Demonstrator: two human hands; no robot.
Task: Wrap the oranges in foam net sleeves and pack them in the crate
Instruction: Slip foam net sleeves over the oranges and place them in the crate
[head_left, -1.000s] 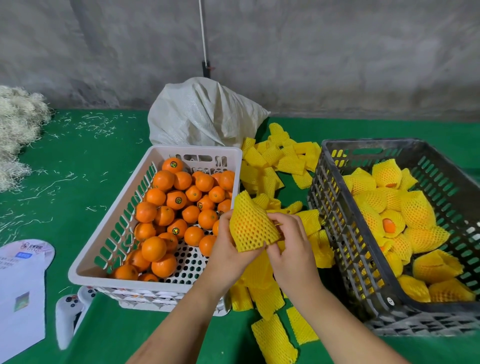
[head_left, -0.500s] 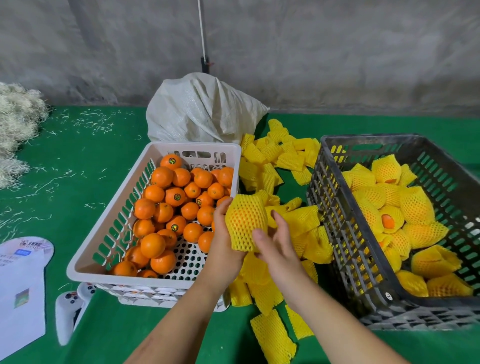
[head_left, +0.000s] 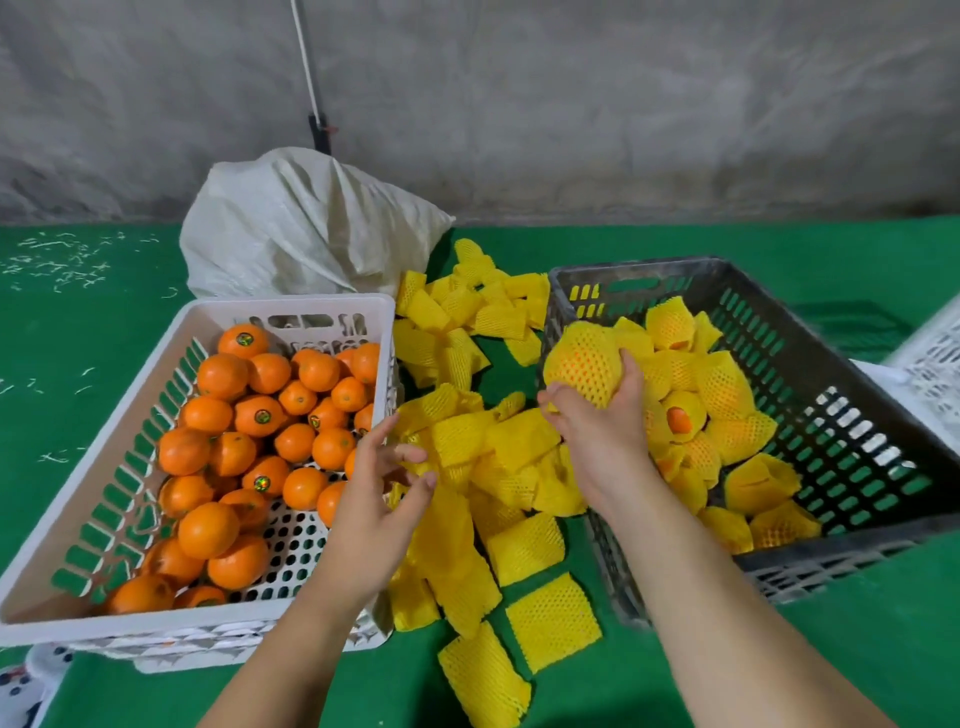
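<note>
Roughly a dozen sleeved oranges lay in the dark crate (head_left: 883, 410) at 3 o'clock; dozens waited bare in the white basket (head_left: 130, 441) at 9 o'clock. The right hand (head_left: 597, 426) gripped a wrapped orange (head_left: 584, 364) over the crate's near-left corner, while the left hand (head_left: 374, 499), fingers loosely spread, touched the foam net sleeves (head_left: 498, 457).

The right hand (head_left: 597, 431) is covering the near side of the sleeved orange (head_left: 584, 364). At the right edge, a white crate (head_left: 935, 374) is showing only a corner. At the near-left corner, a white object (head_left: 26, 686) is getting cut off, unidentifiable.
</note>
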